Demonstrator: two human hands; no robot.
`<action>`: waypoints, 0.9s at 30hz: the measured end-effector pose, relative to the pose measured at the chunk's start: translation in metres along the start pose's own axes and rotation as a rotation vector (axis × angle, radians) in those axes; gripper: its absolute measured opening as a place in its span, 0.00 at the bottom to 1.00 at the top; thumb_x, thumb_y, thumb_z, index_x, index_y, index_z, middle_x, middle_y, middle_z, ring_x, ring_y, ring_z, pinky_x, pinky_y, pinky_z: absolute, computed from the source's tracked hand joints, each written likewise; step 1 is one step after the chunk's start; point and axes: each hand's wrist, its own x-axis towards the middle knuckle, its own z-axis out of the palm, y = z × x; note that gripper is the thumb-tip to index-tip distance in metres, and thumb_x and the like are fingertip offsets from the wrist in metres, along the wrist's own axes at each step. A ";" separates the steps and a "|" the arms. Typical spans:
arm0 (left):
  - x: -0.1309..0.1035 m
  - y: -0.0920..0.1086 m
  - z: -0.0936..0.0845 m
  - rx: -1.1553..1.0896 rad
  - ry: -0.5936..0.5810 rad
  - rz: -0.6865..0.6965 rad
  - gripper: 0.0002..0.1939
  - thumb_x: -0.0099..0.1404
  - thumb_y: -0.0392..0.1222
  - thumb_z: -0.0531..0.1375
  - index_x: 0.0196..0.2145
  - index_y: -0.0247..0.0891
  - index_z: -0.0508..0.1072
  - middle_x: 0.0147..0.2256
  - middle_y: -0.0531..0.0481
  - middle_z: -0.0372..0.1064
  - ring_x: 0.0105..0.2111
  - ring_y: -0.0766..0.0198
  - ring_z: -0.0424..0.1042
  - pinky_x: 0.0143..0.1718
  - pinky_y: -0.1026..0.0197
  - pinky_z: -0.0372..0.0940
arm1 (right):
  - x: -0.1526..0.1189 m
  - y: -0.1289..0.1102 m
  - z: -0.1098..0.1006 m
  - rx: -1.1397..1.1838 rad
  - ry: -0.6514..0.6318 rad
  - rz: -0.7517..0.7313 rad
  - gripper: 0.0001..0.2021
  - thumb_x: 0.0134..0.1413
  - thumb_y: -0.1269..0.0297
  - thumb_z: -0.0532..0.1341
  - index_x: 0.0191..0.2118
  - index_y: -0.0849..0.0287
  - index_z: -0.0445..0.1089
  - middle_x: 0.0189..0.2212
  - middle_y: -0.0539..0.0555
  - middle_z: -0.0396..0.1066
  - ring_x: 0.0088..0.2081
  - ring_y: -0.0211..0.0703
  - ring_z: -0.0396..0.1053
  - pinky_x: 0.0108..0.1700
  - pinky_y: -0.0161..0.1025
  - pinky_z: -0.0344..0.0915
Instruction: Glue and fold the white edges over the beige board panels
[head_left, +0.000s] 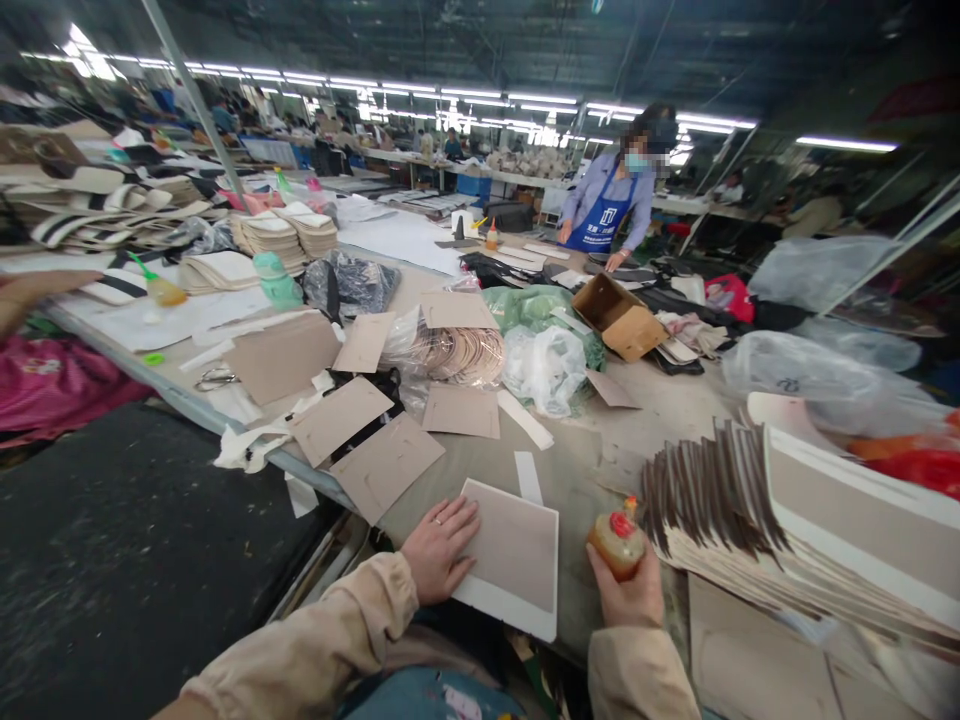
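My left hand (441, 548) lies flat, fingers stretched, on the left side of a grey-beige panel (517, 540) with a white border. The panel rests at the table's near edge. To its right, my right hand (630, 590) is wrapped around a squeeze bottle (619, 545) of amber liquid, which has a red cap and an orange-red tip. The bottle stands roughly upright, apart from the panel. A white strip (528, 478) lies just beyond the panel. Loose beige panels (388, 462) are spread to the left of it.
On the right stands a fanned stack of white-edged panels (862, 510). Further back are a bag of round beige pieces (465, 350), a white plastic bag (546, 365) and an open cardboard box (619, 315). Scissors (216, 378) lie left. A person in a blue apron (604, 215) works opposite.
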 end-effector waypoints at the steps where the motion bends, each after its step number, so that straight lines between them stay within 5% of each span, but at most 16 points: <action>1: 0.000 0.000 0.000 -0.004 0.000 0.005 0.28 0.61 0.45 0.53 0.58 0.36 0.58 0.61 0.41 0.50 0.62 0.49 0.45 0.60 0.44 0.45 | 0.002 -0.006 -0.003 0.021 0.038 -0.012 0.34 0.48 0.53 0.59 0.59 0.58 0.47 0.48 0.62 0.64 0.45 0.54 0.67 0.43 0.45 0.64; 3: -0.001 -0.001 0.001 -0.008 0.005 0.013 0.28 0.61 0.45 0.53 0.58 0.36 0.57 0.61 0.41 0.49 0.62 0.49 0.45 0.60 0.44 0.45 | 0.007 -0.020 -0.008 0.024 0.069 -0.112 0.32 0.43 0.58 0.62 0.55 0.60 0.54 0.45 0.62 0.65 0.43 0.55 0.66 0.45 0.45 0.63; 8: -0.001 -0.004 0.006 -0.004 0.079 0.020 0.27 0.61 0.46 0.54 0.57 0.35 0.60 0.59 0.39 0.52 0.61 0.45 0.44 0.59 0.41 0.47 | 0.019 -0.058 -0.008 -0.090 -0.082 -0.459 0.24 0.37 0.73 0.59 0.46 0.55 0.67 0.36 0.55 0.65 0.40 0.49 0.63 0.46 0.41 0.60; 14: -0.001 -0.008 0.014 0.002 0.154 0.060 0.26 0.60 0.47 0.55 0.54 0.35 0.62 0.52 0.39 0.60 0.55 0.47 0.55 0.56 0.39 0.53 | 0.025 -0.083 0.011 -0.105 -0.050 -0.568 0.27 0.38 0.77 0.58 0.47 0.50 0.69 0.32 0.52 0.60 0.36 0.44 0.58 0.39 0.37 0.60; 27: 0.000 -0.004 0.011 0.019 0.140 0.050 0.27 0.60 0.47 0.55 0.55 0.36 0.61 0.52 0.40 0.60 0.55 0.47 0.55 0.57 0.40 0.52 | 0.028 -0.105 0.019 -0.281 -0.092 -0.668 0.21 0.46 0.74 0.61 0.46 0.47 0.69 0.31 0.53 0.62 0.37 0.47 0.55 0.36 0.40 0.51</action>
